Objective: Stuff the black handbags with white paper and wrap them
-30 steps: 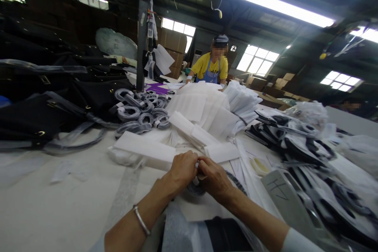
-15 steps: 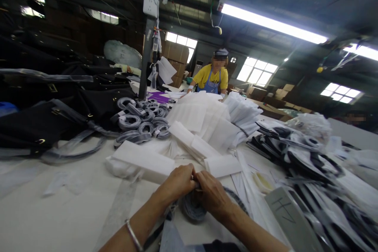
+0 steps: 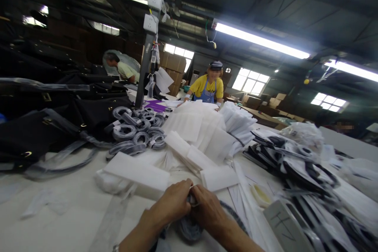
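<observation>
The left hand and right hand still meet over the grey coil, which lies on the table just below them. Their fingertips pinch a thin white strip, its end now showing above them. A person in a pale shirt has appeared behind the black bags; the person in yellow stays put.

Bare hands, bare forearms; silvery band on left forearm, mostly cut off
</observation>
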Action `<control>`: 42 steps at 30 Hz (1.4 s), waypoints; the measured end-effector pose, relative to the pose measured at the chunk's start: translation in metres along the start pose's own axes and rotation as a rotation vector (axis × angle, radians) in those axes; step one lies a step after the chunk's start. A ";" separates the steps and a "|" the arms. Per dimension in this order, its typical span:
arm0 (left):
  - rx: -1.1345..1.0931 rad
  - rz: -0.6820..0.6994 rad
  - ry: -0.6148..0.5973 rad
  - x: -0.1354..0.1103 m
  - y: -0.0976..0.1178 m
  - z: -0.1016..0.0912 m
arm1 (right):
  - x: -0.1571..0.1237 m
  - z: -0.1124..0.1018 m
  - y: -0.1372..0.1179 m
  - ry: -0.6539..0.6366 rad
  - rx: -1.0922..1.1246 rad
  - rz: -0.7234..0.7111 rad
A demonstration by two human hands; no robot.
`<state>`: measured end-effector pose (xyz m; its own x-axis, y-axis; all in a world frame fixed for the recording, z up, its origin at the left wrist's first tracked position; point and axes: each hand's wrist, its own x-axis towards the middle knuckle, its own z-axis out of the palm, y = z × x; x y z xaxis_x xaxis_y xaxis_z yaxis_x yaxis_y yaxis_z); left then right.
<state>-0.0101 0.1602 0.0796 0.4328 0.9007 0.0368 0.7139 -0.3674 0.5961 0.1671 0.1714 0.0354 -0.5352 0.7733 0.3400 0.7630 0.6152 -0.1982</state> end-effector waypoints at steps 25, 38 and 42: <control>0.017 0.011 -0.034 -0.003 0.000 0.000 | -0.011 0.003 0.005 0.139 0.027 -0.091; 0.046 0.033 -0.106 -0.005 0.004 -0.007 | -0.013 0.006 0.023 0.185 0.024 -0.206; 0.115 0.033 -0.119 -0.007 0.009 -0.011 | -0.014 0.012 0.028 0.176 0.017 -0.138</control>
<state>-0.0131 0.1528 0.0940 0.5141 0.8565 -0.0448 0.7538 -0.4263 0.5000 0.1916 0.1798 0.0140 -0.5615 0.6434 0.5203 0.6796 0.7173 -0.1536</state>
